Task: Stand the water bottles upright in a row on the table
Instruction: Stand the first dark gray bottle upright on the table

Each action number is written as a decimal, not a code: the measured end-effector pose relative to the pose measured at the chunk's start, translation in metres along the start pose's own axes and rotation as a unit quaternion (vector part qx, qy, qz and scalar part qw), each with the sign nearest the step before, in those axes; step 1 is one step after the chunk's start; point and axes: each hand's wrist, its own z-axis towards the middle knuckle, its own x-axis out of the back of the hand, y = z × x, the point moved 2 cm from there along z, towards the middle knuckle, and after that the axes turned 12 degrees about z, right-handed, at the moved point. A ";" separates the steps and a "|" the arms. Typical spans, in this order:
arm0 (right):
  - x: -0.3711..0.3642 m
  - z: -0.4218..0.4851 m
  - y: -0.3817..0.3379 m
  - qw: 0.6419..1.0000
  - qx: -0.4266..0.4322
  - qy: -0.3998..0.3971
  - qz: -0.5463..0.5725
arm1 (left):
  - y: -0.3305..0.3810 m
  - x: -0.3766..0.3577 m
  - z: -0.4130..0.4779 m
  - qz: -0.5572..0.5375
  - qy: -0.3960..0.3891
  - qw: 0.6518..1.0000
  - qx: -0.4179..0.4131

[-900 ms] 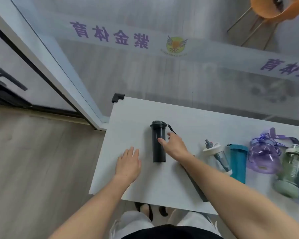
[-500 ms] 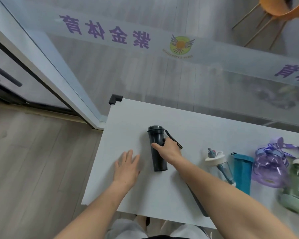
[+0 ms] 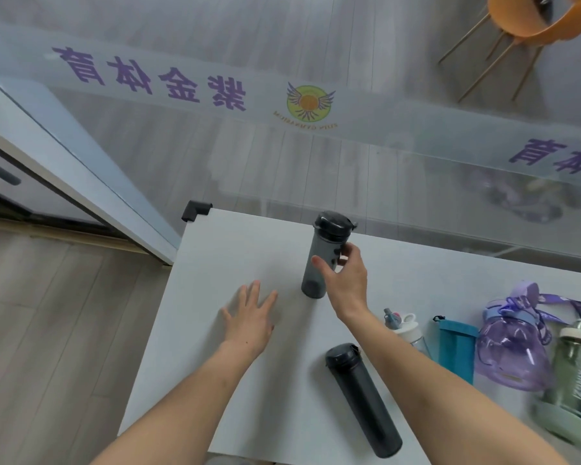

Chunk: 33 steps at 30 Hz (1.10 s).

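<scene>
Right hand (image 3: 344,283) curls around the middle of a smoky grey bottle (image 3: 322,256), thumb on the near side and fingers behind it, with the bottle standing upright on the white worktop (image 3: 235,250) near the far edge. Left hand (image 3: 252,318) lies flat on the worktop, fingers spread, holding nothing, just left of that bottle and apart from it. Under the right forearm a slim black bottle (image 3: 363,399) lies on its side, its cap toward the far edge. Farther right four more lie down side by side: a clear bottle with a white spout lid (image 3: 405,328), partly hidden by the forearm, a teal bottle (image 3: 457,350), a rounded purple bottle (image 3: 512,347) with a strap, and a green bottle (image 3: 574,377) cut by the frame edge. That makes six bottles counted, one upright and five lying. A glass wall with purple lettering (image 3: 148,78) runs behind the worktop, and an orange chair (image 3: 530,18) shows beyond it.
</scene>
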 end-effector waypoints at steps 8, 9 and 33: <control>0.004 0.004 0.013 0.998 0.055 -0.033 0.028 | 0.003 -0.006 0.007 0.001 -0.022 1.000 0.012; 0.005 0.002 0.016 0.997 0.059 -0.041 0.028 | 0.003 -0.006 0.007 0.003 -0.025 1.000 0.011; -0.021 0.041 0.030 0.998 0.013 -0.053 0.033 | 0.001 -0.003 0.007 -0.018 -0.043 0.999 0.007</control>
